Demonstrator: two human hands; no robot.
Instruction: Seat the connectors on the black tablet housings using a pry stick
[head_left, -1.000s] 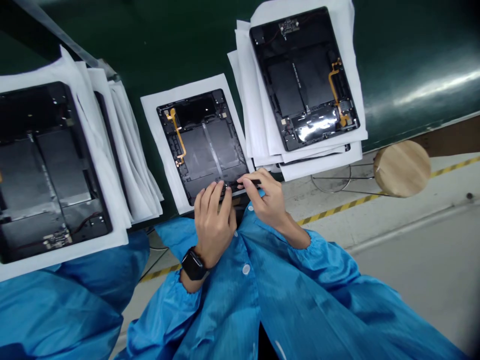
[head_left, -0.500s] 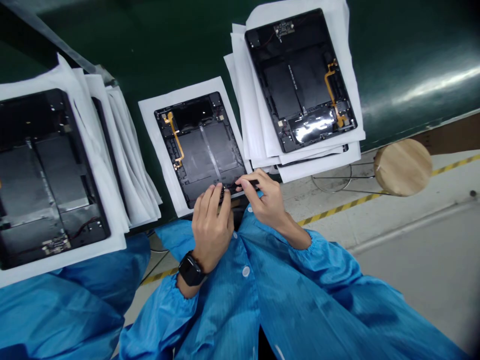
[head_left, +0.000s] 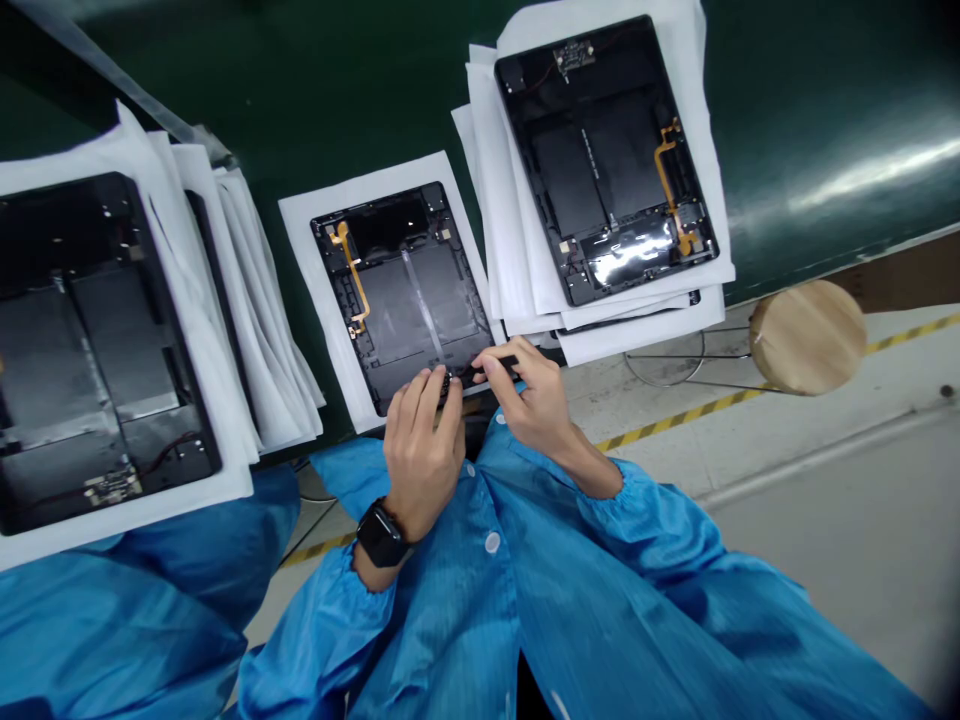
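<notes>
Unmoved at near edge of tablet [head_left: 405, 290]: left fingers [head_left: 417, 398] flat, outstretched; right fingers [head_left: 526, 362] pinched on black strip [head_left: 496, 369].

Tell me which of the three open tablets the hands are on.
The middle tablet, alone on one white sheet; left hand and right hand touch its near edge. The left tablet and right tablet top stacks, untouched.

Green bench [head_left: 337, 80] has a left stack [head_left: 97, 330] and a right stack [head_left: 607, 160] of open tablets on white sheets. Wooden stool [head_left: 806, 335] sits by striped floor tape [head_left: 675, 418].
</notes>
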